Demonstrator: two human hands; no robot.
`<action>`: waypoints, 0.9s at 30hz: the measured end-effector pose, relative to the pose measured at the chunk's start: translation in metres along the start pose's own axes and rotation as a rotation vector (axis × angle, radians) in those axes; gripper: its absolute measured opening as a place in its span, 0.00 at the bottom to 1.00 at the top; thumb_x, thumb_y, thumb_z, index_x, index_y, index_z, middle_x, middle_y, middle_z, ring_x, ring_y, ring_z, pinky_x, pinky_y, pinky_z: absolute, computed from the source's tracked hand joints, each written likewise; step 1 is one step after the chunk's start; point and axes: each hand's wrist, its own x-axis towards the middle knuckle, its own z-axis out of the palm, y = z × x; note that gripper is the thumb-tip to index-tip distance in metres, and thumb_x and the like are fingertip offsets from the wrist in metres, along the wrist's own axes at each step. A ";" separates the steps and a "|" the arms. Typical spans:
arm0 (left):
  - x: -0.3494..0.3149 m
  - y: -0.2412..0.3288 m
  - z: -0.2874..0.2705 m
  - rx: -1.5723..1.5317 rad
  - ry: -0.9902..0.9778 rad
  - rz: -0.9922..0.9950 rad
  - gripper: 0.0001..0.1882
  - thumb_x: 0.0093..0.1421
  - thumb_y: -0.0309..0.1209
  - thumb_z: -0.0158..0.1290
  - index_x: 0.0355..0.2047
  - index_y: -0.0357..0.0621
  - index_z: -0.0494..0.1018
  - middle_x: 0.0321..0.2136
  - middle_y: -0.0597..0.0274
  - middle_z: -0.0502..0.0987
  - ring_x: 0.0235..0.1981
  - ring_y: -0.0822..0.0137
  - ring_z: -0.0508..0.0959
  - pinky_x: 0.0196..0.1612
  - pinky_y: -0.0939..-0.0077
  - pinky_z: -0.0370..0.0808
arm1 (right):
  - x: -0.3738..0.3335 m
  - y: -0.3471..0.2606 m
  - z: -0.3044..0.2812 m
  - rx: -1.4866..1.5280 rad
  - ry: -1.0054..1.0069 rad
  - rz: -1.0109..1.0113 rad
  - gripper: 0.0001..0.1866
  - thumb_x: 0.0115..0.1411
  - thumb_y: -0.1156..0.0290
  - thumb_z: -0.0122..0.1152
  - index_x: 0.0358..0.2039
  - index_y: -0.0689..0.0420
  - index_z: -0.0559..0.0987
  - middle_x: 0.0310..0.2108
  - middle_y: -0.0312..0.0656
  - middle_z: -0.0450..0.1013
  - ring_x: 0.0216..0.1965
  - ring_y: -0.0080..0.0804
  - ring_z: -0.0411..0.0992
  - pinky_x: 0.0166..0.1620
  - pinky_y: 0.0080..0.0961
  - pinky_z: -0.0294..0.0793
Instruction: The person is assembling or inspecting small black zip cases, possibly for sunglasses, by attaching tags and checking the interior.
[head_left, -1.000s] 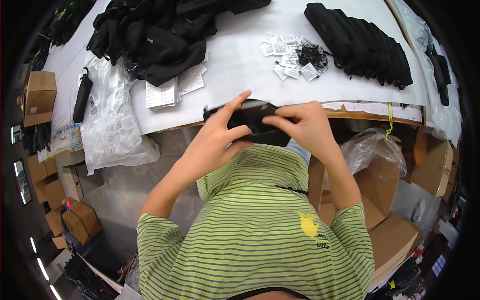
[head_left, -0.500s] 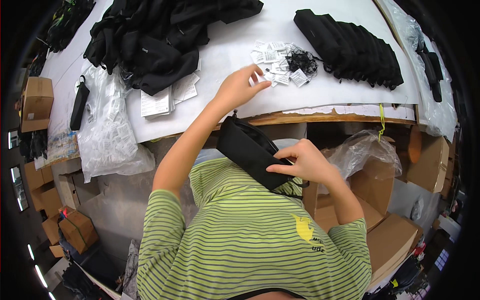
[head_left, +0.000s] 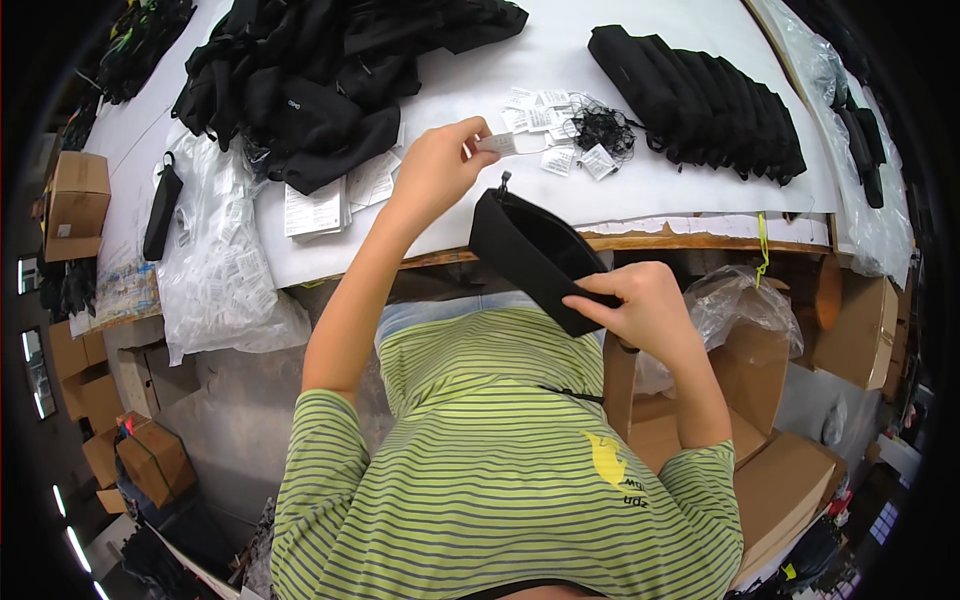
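The left hand (head_left: pixel 432 165) is reaching forward, fingers pinching together; the right hand (head_left: pixel 645 305) is curling closed nearer the striped chest, elbow bent.

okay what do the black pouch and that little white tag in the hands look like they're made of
Black pouch, gripped by the right hand: looks like woven synthetic fabric, matte; it holds a soft, flat shape and has a zipper pull at its top corner. White tag, pinched by the left hand: seemingly thin card or paper, flat, stiff and matte, though coated plastic can't be ruled out.

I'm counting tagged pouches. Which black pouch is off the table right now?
The black pouch gripped by the right hand at the table edge; the others lie in a row on the table.
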 end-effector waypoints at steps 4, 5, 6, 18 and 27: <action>-0.037 0.028 -0.026 0.094 0.010 0.411 0.10 0.50 0.32 0.60 0.33 0.44 0.75 0.35 0.60 0.76 0.41 0.60 0.73 0.42 0.67 0.69 | 0.018 -0.005 0.001 -0.145 0.056 -0.074 0.08 0.46 0.64 0.69 0.26 0.53 0.84 0.15 0.40 0.73 0.16 0.36 0.71 0.23 0.27 0.69; -0.043 0.028 -0.027 0.097 0.013 0.406 0.10 0.50 0.32 0.60 0.33 0.44 0.75 0.35 0.60 0.76 0.41 0.60 0.73 0.42 0.67 0.69 | 0.022 -0.007 0.001 -0.161 0.061 -0.097 0.08 0.46 0.65 0.68 0.26 0.53 0.84 0.15 0.40 0.73 0.16 0.36 0.71 0.23 0.27 0.68; -0.048 0.029 -0.029 0.153 0.043 0.431 0.13 0.49 0.34 0.62 0.35 0.46 0.76 0.40 0.60 0.74 0.45 0.60 0.70 0.45 0.67 0.67 | 0.025 -0.008 0.001 -0.177 0.067 -0.119 0.07 0.47 0.65 0.68 0.26 0.52 0.84 0.15 0.40 0.73 0.16 0.35 0.71 0.23 0.27 0.68; -0.107 -0.017 0.046 -1.962 0.067 -0.250 0.29 0.57 0.36 0.58 0.56 0.40 0.61 0.47 0.59 0.72 0.51 0.62 0.72 0.52 0.67 0.70 | 0.039 -0.034 0.029 0.092 0.367 -0.132 0.10 0.47 0.64 0.70 0.28 0.55 0.84 0.13 0.39 0.70 0.13 0.31 0.66 0.20 0.23 0.63; -0.088 0.021 0.016 -1.641 0.317 -0.426 0.20 0.56 0.30 0.58 0.47 0.37 0.69 0.39 0.59 0.76 0.40 0.67 0.77 0.43 0.74 0.75 | 0.013 -0.016 0.060 0.738 0.333 0.261 0.13 0.66 0.66 0.49 0.28 0.61 0.71 0.16 0.34 0.67 0.19 0.14 0.58 0.23 0.16 0.56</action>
